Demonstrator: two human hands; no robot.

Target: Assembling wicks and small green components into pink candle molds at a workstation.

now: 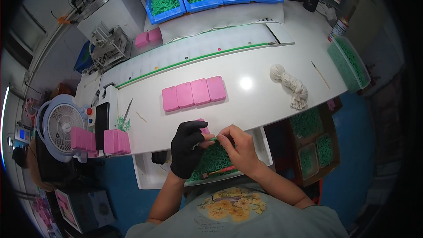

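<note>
My left hand point(185, 152), in a black glove with bare fingertips, is closed on a small green piece point(213, 139) above the open drawer. Fingertips of my bare right hand point(241, 149) pinch together right beside it; what they hold is too small to make out. A pink block point(204, 128) shows partly behind my left fingers, and I cannot tell whether the hand touches it. Below both hands, many green rings point(214, 158) fill part of the white drawer point(145, 174). A red-handled tool point(222, 170) lies on the rings.
Pink blocks point(194, 93) sit in a row on the white table point(251, 114). A bundle of white cloth point(288, 86) and a thin stick point(320, 75) lie right. Blue bins point(165, 17) stand behind. Left are tweezers point(128, 109), stacked pink blocks point(116, 142) and a fan point(66, 125).
</note>
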